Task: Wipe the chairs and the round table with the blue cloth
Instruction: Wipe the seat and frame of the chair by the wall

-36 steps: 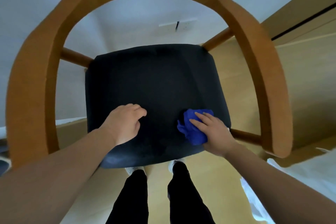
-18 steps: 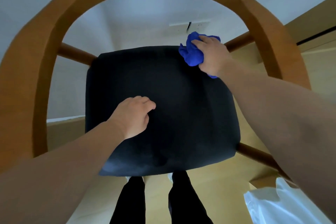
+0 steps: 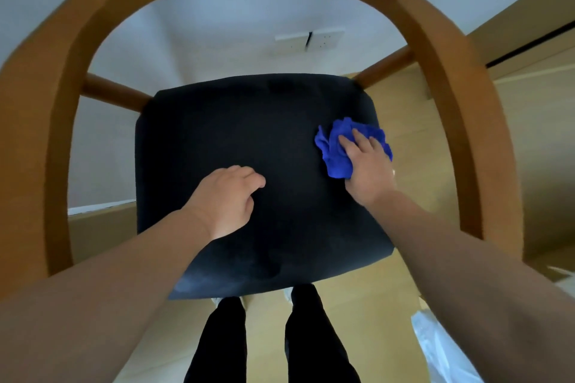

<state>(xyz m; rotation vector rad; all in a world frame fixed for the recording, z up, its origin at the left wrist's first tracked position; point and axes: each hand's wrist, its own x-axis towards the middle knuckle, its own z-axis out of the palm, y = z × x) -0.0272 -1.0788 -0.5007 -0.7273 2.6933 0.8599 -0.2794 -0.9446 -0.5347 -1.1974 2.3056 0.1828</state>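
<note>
nearest, below both wrists, the person's dark trouser legs (image 3: 311,336) stand at the front edge of the seat (image 3: 242,121). the left hand (image 3: 227,199) sits on the dark cushion with its fingers curled under and nothing in them, knuckles down like a brace. to its right and a little further out, the right hand (image 3: 368,171) lies flat with straight fingers, pressing the blue cloth (image 3: 334,152) onto the seat's right edge. the cloth is bunched, spilling out ahead of the fingertips and to their left, and a corner reaches past the edge on the hand's outer side.

the step in hand looks like wiping the seat, and most of the cushion lies to the left of the right hand and beyond it. to do it well, i would spread the cloth flatter under the palm so more of it touches. then sweep in overlapping passes toward the left hand, and lift that hand to reach the patch it covers. beyond both hands, the wooden arch of the chair (image 3: 448,102) probably needs its wipe too. the round table is not in view.
</note>
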